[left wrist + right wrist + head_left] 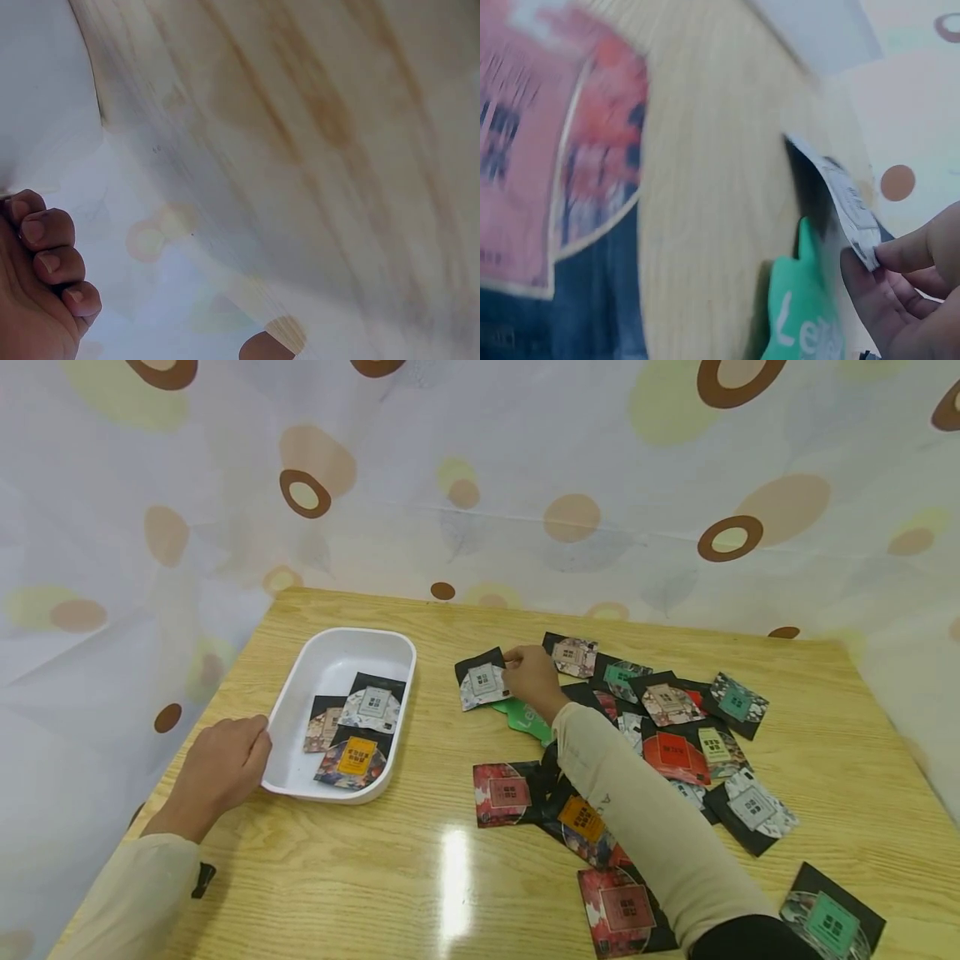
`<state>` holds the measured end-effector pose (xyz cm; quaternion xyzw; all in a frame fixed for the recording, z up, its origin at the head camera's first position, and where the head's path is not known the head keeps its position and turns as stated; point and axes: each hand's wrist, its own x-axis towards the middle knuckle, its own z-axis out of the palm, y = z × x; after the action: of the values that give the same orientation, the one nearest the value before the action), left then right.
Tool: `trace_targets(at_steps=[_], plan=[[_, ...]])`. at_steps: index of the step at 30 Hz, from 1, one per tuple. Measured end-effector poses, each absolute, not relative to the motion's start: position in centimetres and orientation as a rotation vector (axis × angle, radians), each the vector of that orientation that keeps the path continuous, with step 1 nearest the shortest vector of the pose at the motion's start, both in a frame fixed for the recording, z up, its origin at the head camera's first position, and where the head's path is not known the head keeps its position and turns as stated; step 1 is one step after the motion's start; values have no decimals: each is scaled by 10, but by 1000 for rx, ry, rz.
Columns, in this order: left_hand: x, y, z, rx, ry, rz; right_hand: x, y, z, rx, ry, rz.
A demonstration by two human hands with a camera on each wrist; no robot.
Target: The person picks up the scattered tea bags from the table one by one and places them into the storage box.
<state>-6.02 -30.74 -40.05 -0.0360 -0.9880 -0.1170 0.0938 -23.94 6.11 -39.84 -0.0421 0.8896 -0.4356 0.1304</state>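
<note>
My right hand (534, 677) pinches a black-and-white sachet (482, 680) by its edge, between thumb and fingers. In the right wrist view the sachet (844, 199) is seen nearly edge-on, tilted above the table. A green piece with white lettering (525, 720) lies partly under that hand. On the left, my left hand (225, 768) holds the left rim of a white tray (330, 652), fingers curled. Inside the tray lie a white-patterned sachet (372, 703), an orange-labelled sachet (356, 759) and a beige-labelled sachet (321, 727), partly overlapping.
Several sachets, among them a red-labelled one (675, 756), lie in a loose pile right of the middle, partly hidden by the right sleeve (652, 827). A green-labelled sachet (832, 918) lies at the front right. A patterned curtain (510, 485) hangs behind the wooden table (337, 877).
</note>
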Motion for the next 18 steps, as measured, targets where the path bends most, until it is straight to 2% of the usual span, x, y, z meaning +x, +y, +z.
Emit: trace_targets(at_steps=[6,18], plan=[[-61,-307,-401,-116,-2919,-345,-238,58,-387,-14,2329,-1564],[-60,-307,-401,-112,-2924,-340,-234,45,-374,63,2179,-1718]])
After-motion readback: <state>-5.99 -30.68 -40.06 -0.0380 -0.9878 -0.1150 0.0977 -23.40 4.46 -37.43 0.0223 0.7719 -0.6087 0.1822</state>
